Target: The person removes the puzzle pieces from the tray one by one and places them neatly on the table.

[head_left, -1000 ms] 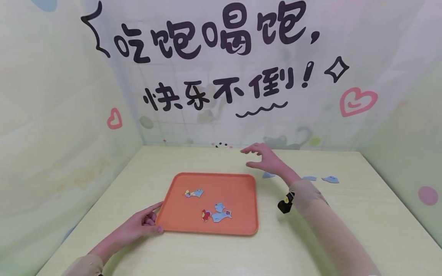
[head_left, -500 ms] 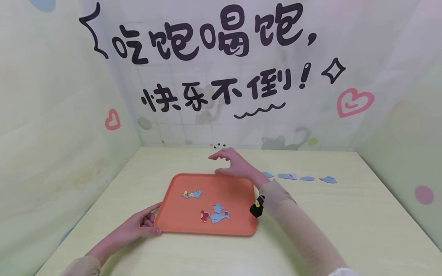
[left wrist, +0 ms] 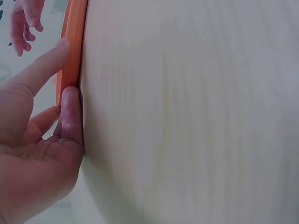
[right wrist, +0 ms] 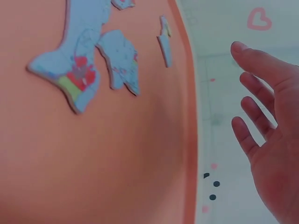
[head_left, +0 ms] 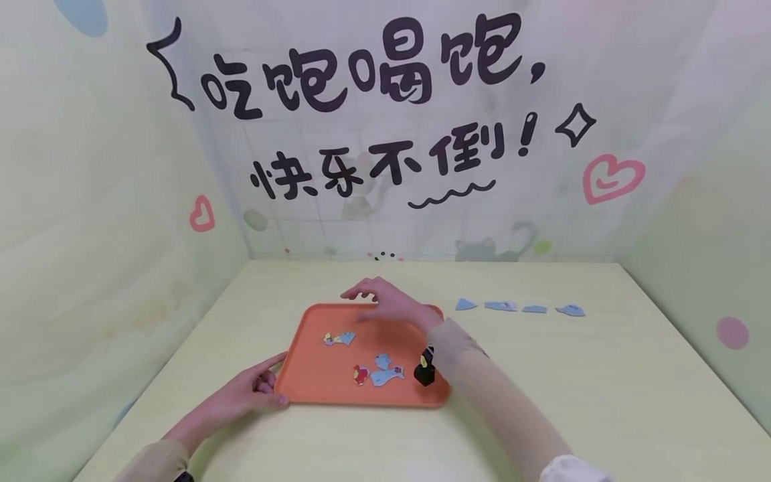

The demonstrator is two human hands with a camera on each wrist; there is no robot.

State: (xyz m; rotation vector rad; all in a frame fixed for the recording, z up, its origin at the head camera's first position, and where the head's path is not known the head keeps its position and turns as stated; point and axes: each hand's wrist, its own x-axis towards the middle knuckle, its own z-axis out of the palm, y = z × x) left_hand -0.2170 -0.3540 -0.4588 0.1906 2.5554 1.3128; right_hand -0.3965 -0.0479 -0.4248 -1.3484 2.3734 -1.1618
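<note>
Backdrop: pale printed cloth (head_left: 337, 234) at back, two rows of big black Chinese characters (head_left: 394, 164); pale side walls
Backdrop prints: pink heart outlines left (head_left: 202, 213) and right (head_left: 613, 179), grey cat shape (head_left: 476, 252) low down, just above table edge
Table: light wood-look top (head_left: 632, 388), grain visible in left wrist view
Tray: orange tray (head_left: 319, 381), rounded corners, low rim, flat on table, a bit left of centre
Left hand: left hand (head_left: 254, 389) at tray's near left corner, thumb and fingers clamped on the rim; one finger curled at the corner, low against the table
Right hand: right hand (head_left: 387, 302) above tray's far part, fingers apart and bent, thumb well away from them, nothing held; some bare tray between it and the near pieces
Pieces on tray, far left: yellow-and-blue cut-out (head_left: 340, 339), one piece or more, cannot tell
Pieces on tray, near middle: red piece (head_left: 360, 375), small blue piece (head_left: 382, 361), longer blue piece with flared end (head_left: 385, 377); clustered, small blue one on far side of longer one; contact unclear
Longer blue piece, close up: red and yellow-green patches at the flared end
Pieces on table: four blue pieces in a loose row beyond tray's right side, apart: triangle (head_left: 466, 304), long one (head_left: 501, 306), short one (head_left: 535, 309), humped one (head_left: 570, 310)
Sleeves: beige, both arms; black wrist-worn item (head_left: 424, 372) below right wrist, overlapping tray in head view
</note>
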